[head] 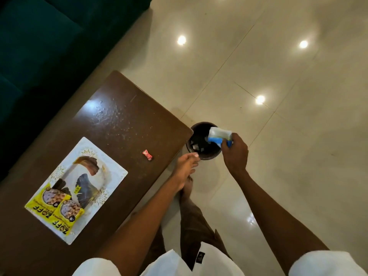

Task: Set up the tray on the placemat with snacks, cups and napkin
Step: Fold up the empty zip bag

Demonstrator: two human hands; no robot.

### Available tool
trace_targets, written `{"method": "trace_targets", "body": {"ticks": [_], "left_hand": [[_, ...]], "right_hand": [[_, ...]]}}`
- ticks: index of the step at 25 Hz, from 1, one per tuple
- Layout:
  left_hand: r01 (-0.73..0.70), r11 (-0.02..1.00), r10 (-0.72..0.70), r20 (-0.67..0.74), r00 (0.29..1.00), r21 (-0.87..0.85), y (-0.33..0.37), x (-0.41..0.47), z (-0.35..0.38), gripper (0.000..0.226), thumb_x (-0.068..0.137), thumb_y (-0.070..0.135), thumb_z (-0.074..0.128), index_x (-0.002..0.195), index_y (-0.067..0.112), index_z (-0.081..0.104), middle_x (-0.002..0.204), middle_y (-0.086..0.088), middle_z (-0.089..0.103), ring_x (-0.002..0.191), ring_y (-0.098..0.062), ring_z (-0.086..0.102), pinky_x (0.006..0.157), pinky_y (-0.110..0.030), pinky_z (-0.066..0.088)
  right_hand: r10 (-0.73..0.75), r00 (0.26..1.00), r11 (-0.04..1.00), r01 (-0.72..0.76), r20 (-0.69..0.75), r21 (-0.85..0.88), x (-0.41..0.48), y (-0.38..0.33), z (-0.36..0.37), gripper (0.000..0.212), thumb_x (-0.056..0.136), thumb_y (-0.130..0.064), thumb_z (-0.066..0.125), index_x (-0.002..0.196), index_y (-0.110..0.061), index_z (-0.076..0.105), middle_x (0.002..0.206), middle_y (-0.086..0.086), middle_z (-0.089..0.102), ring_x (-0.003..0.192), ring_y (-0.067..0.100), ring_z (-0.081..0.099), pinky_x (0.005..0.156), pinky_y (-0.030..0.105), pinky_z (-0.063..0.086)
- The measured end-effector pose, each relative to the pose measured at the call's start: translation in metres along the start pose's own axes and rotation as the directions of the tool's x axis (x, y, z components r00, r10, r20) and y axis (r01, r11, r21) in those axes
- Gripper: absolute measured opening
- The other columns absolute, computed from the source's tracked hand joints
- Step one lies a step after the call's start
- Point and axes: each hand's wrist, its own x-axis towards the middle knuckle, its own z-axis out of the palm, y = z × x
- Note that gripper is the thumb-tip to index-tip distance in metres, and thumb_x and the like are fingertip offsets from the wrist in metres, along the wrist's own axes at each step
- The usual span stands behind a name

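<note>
A white placemat (99,166) with a bird print lies on the brown table (119,108). Two yellow snack packets (57,211) rest on its near end. A small red candy (147,155) lies on the table to the placemat's right. My right hand (235,154) is shut on a blue and white wrapper (219,136), held over a dark round bin (201,144) on the floor. My left hand (186,168) hangs open past the table's edge, fingers pointing toward the bin, holding nothing. No tray, cups or napkin are in view.
A dark teal sofa (49,46) stands behind the table at the upper left. Glossy cream floor tiles (278,96) spread to the right, reflecting ceiling lights. Crumbs or droplets speckle the far part of the tabletop. My leg and bare foot (188,188) are beside the table.
</note>
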Motion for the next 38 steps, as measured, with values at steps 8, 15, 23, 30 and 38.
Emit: {"method": "trace_targets", "body": {"ticks": [8, 15, 23, 30, 38], "left_hand": [[0.018, 1.0, -0.018, 0.101, 0.995, 0.002, -0.037, 0.039, 0.011, 0.028, 0.1, 0.032, 0.061, 0.126, 0.027, 0.067, 0.119, 0.007, 0.073, 0.115, -0.012, 0.066, 0.098, -0.03, 0.052], [0.169, 0.967, -0.171, 0.004, 0.985, -0.193, -0.136, 0.049, -0.043, 0.023, 0.103, 0.023, 0.057, 0.122, 0.026, 0.067, 0.123, 0.002, 0.074, 0.117, -0.013, 0.066, 0.105, -0.033, 0.051], [0.029, 0.958, -0.034, -0.013, 0.999, -0.285, -0.131, 0.043, -0.064, 0.024, 0.102, 0.027, 0.056, 0.123, 0.025, 0.068, 0.121, 0.004, 0.074, 0.115, -0.011, 0.069, 0.097, -0.029, 0.055], [-0.08, 0.902, 0.058, -0.063, 0.996, -0.424, -0.122, -0.019, -0.13, 0.023, 0.103, 0.029, 0.056, 0.122, 0.026, 0.068, 0.119, 0.002, 0.075, 0.115, -0.016, 0.07, 0.094, -0.029, 0.054], [-0.277, 0.799, 0.096, -0.341, 0.935, -0.534, -0.17, -0.133, -0.312, 0.01, 0.102, 0.027, 0.056, 0.106, 0.022, 0.064, 0.102, -0.001, 0.071, 0.082, -0.011, 0.062, 0.068, -0.023, 0.045]], "right_hand": [[0.043, 0.997, 0.985, -0.03, 0.07, -0.171, 0.076, 0.059, 0.167, 0.034, 0.1, -0.026, 0.058, 0.129, -0.011, 0.057, 0.125, 0.012, 0.065, 0.11, 0.035, 0.065, 0.084, 0.042, 0.052], [0.433, 0.8, 0.875, -0.264, 0.415, -0.405, 0.113, 0.158, 0.247, 0.139, 0.068, -0.055, 0.09, 0.164, -0.013, 0.0, 0.166, 0.014, 0.028, 0.144, 0.04, 0.042, 0.111, 0.055, 0.046], [0.261, 0.922, 0.944, -0.182, 0.287, -0.275, 0.06, 0.129, 0.197, 0.089, 0.077, -0.045, 0.084, 0.143, -0.002, 0.043, 0.136, 0.024, 0.06, 0.123, 0.047, 0.059, 0.097, 0.053, 0.053], [-0.009, 0.98, 0.996, 0.027, 0.198, -0.091, -0.04, -0.009, 0.189, 0.027, 0.095, -0.021, 0.068, 0.116, -0.006, 0.061, 0.109, 0.017, 0.072, 0.105, 0.039, 0.066, 0.085, 0.04, 0.049], [-0.305, 0.783, 0.86, 0.471, 0.543, -0.195, -0.205, -0.107, 0.208, 0.013, 0.093, -0.025, 0.07, 0.103, -0.017, 0.068, 0.097, 0.013, 0.076, 0.089, 0.036, 0.071, 0.08, 0.046, 0.058]]}}
